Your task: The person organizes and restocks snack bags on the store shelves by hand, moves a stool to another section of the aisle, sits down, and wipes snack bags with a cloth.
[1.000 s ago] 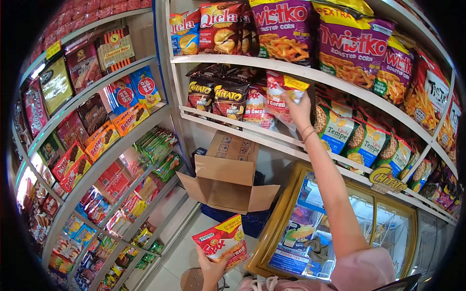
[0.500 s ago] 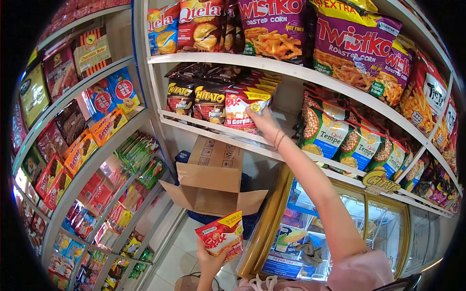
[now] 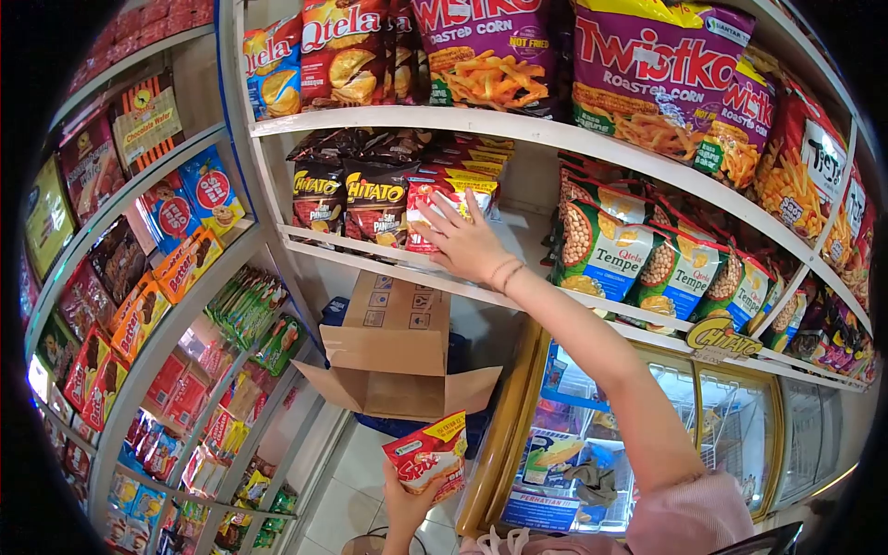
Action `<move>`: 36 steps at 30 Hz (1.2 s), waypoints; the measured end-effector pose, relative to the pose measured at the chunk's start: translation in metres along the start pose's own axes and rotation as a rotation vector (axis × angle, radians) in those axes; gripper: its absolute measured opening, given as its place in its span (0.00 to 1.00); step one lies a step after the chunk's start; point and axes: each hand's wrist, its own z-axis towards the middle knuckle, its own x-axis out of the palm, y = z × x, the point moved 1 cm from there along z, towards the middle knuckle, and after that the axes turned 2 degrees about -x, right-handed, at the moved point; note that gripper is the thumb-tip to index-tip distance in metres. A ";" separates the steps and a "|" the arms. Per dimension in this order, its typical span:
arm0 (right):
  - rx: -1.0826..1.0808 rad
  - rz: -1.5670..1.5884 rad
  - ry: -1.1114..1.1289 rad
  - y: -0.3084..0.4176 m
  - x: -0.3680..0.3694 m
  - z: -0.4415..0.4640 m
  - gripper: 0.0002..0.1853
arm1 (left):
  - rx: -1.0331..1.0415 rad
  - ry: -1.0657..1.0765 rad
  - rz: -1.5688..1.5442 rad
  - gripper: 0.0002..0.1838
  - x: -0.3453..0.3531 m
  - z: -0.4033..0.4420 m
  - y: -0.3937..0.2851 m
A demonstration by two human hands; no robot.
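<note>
My right hand (image 3: 462, 239) lies with fingers spread against the front of a red and white snack bag (image 3: 424, 205) on the middle shelf. More bags with yellow tops stand in a row behind that one. To their left are black Chitato bags (image 3: 375, 199). Lower down, my left hand (image 3: 407, 499) grips a red Spix snack bag (image 3: 430, 460) with a yellow top corner, its front turned up toward me.
An open cardboard box (image 3: 388, 342) stands below the shelf. Qtela Tempe bags (image 3: 601, 245) fill the shelf's right part; Twistko bags (image 3: 647, 79) sit above. A glass-topped freezer (image 3: 638, 425) is at lower right, and a rack of biscuits (image 3: 148, 310) lines the left.
My right hand has gone from holding the shelf bag's edge to lying spread over its front. My left hand still holds its bag. The view has shifted slightly.
</note>
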 end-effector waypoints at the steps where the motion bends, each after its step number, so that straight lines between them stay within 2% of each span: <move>1: -0.002 -0.033 0.004 -0.004 0.005 0.001 0.28 | 0.000 -0.002 0.009 0.38 0.000 0.001 -0.001; 4: 0.022 0.002 0.002 -0.005 0.009 0.000 0.28 | 0.022 -0.040 0.074 0.40 0.000 -0.001 -0.005; 7: 0.056 0.024 0.153 -0.004 0.003 0.003 0.29 | 0.042 -0.050 0.064 0.41 0.002 -0.004 -0.007; 10: -0.007 0.032 0.052 0.006 -0.017 -0.001 0.30 | 0.166 -0.138 0.081 0.36 0.003 -0.002 -0.016; 11: -0.008 0.116 0.018 0.015 -0.026 -0.009 0.31 | 0.093 -0.089 -0.020 0.41 -0.002 -0.001 -0.002; 14: 0.065 0.353 0.008 0.053 -0.069 -0.044 0.30 | 0.193 -0.232 -0.201 0.45 -0.009 0.010 -0.003; 16: 0.074 0.439 0.098 0.065 -0.105 -0.068 0.31 | 0.101 -0.265 -0.328 0.45 -0.020 0.020 -0.002; 18: 0.124 0.577 0.148 0.067 -0.131 -0.088 0.32 | 0.056 -0.313 -0.533 0.44 -0.022 0.032 -0.029; 19: 0.170 0.673 0.151 0.065 -0.141 -0.097 0.32 | 0.123 -0.343 -0.300 0.41 -0.020 0.035 -0.046; 20: 0.218 0.768 0.154 0.064 -0.147 -0.106 0.32 | 0.142 -0.299 -0.328 0.39 -0.019 0.040 -0.056; 21: 0.192 0.841 0.137 0.062 -0.148 -0.115 0.39 | 0.159 -0.252 -0.356 0.38 -0.017 0.044 -0.064; 23: 0.272 1.310 0.179 0.075 -0.156 -0.123 0.46 | 0.180 -0.162 -0.448 0.36 -0.009 0.051 -0.082; 24: 0.313 1.546 0.197 0.083 -0.159 -0.127 0.49 | 0.248 -0.093 -0.392 0.37 -0.002 0.055 -0.089; 25: 0.312 1.592 0.235 0.090 -0.158 -0.129 0.57 | 0.314 -0.024 -0.334 0.38 0.005 0.057 -0.096; 26: 0.470 1.730 0.360 0.099 -0.160 -0.137 0.51 | 0.380 0.047 -0.277 0.38 0.012 0.059 -0.100; 27: 0.415 1.559 0.342 0.102 -0.163 -0.138 0.47 | 0.385 0.086 -0.234 0.48 0.020 0.064 -0.105; 28: 0.360 1.388 0.325 0.102 -0.165 -0.139 0.43 | 0.432 0.070 -0.259 0.51 0.028 0.066 -0.114; 30: 0.586 1.548 0.172 0.098 -0.167 -0.144 0.36 | 0.527 0.038 -0.310 0.57 0.049 0.068 -0.152; 31: 0.618 1.532 0.007 0.095 -0.163 -0.149 0.34 | 0.600 -0.004 -0.201 0.58 0.050 0.071 -0.154; 33: 0.727 1.716 -0.014 0.086 -0.165 -0.154 0.32 | 0.744 -0.091 0.023 0.62 0.050 0.079 -0.157; 36: 0.683 1.691 -0.033 0.078 -0.162 -0.157 0.32 | 0.449 0.356 -0.587 0.56 0.072 0.083 -0.174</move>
